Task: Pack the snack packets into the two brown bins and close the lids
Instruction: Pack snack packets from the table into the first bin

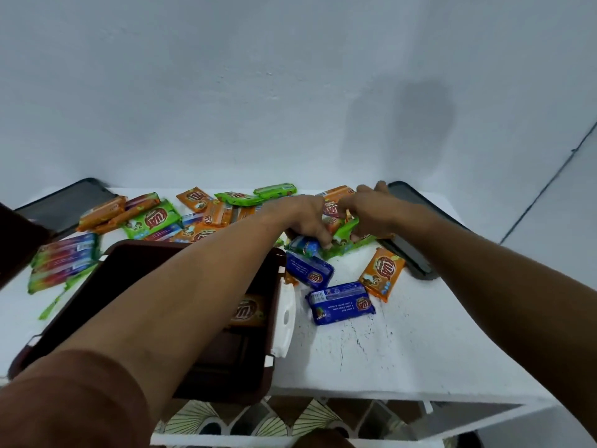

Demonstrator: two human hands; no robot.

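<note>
Both bare hands, left (307, 218) and right (368, 208), curl around glossy green snack packets (345, 239) on the white table (371, 350), just beyond the open brown plastic bin (223, 367).

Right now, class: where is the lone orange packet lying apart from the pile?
The orange packet lies right of centre on the white table, between the blue packets and the dark lid.
</note>
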